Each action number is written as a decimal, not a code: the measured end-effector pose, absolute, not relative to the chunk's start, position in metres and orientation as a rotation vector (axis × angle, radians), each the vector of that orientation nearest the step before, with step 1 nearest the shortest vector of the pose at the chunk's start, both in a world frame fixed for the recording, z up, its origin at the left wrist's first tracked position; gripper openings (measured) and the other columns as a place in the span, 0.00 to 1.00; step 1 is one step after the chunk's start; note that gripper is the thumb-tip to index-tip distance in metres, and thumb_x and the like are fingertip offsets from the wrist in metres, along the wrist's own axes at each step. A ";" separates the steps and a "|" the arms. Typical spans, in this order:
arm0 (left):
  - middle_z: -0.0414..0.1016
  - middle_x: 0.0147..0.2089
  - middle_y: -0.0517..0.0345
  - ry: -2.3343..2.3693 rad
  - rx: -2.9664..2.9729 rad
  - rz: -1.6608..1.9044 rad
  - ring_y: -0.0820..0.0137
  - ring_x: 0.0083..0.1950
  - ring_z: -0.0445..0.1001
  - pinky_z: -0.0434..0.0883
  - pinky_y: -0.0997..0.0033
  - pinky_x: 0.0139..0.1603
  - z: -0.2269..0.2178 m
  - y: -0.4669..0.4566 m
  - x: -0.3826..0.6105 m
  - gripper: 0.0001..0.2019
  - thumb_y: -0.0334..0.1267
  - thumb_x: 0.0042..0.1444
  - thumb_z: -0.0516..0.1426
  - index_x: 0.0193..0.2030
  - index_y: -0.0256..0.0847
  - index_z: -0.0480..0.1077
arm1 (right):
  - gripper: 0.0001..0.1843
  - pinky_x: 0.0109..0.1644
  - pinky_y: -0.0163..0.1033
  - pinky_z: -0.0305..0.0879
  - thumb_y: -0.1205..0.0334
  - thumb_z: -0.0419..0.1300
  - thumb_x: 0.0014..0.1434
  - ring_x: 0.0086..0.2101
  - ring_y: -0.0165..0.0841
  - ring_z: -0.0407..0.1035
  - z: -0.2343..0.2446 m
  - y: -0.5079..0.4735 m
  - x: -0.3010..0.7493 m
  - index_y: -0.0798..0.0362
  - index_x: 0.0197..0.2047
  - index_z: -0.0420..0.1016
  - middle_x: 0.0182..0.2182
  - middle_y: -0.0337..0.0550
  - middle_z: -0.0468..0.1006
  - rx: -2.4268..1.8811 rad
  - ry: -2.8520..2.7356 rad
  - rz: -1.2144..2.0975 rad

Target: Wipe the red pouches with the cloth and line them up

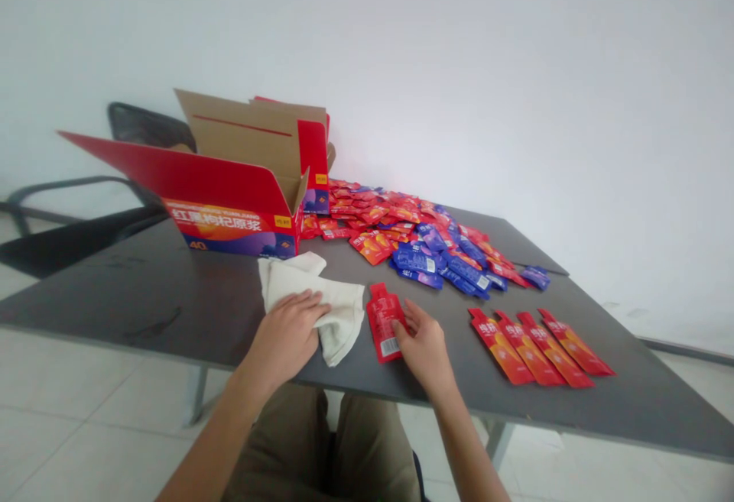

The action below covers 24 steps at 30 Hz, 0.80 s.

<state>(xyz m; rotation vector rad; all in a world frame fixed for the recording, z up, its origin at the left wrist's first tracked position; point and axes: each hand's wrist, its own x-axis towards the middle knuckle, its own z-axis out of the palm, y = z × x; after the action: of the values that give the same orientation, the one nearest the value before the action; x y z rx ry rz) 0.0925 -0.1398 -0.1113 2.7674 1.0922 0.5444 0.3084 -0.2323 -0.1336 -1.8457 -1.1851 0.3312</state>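
My left hand [291,334] is on a crumpled white cloth [341,302], its fingers curved over the fabric and the thumb mostly hidden. Just right of the cloth, a red spouted pouch [385,320] lies on the table, barcode side up and spout pointing away from me. My right hand [423,343] grips this pouch by its right edge, thumb on top and fingers along the side. Further right, several red and orange pouches [533,351] lie slanted in an overlapping row, fronts up.
A large heap of red pouches [372,215] and blue pouches [416,259] covers the table's far middle. An open red carton [229,223] stands at the left, with another carton [314,158] behind it. A black chair [74,219] is beyond the grey table's [115,296] left side.
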 end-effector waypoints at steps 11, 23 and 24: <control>0.76 0.55 0.60 1.144 2.525 0.751 0.63 0.56 0.73 0.68 0.63 0.58 -0.078 -0.147 0.139 0.25 0.26 0.54 0.47 0.56 0.46 0.72 | 0.32 0.65 0.49 0.57 0.61 0.58 0.57 0.61 0.42 0.60 -0.129 -0.271 0.291 0.60 0.64 0.62 0.61 0.56 0.66 -1.773 -1.488 0.313; 0.67 0.64 0.55 0.749 2.803 0.504 0.64 0.66 0.63 0.59 0.60 0.68 -0.117 -0.185 0.172 0.28 0.25 0.54 0.50 0.62 0.40 0.66 | 0.12 0.42 0.37 0.66 0.71 0.56 0.50 0.39 0.38 0.73 -0.134 -0.272 0.286 0.52 0.38 0.74 0.36 0.45 0.78 -1.812 -1.448 0.216; 0.65 0.65 0.55 0.749 2.829 0.483 0.63 0.67 0.62 0.59 0.59 0.68 -0.120 -0.186 0.165 0.28 0.25 0.54 0.49 0.63 0.39 0.65 | 0.12 0.43 0.37 0.66 0.70 0.57 0.50 0.39 0.38 0.72 -0.133 -0.272 0.286 0.52 0.39 0.74 0.37 0.45 0.77 -1.802 -1.417 0.225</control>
<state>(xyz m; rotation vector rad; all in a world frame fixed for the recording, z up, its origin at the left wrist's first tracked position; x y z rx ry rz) 0.1648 -0.1858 -0.1204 2.8292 0.7485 0.4830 0.2861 -0.2724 -0.1330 -1.8016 -1.4165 0.2249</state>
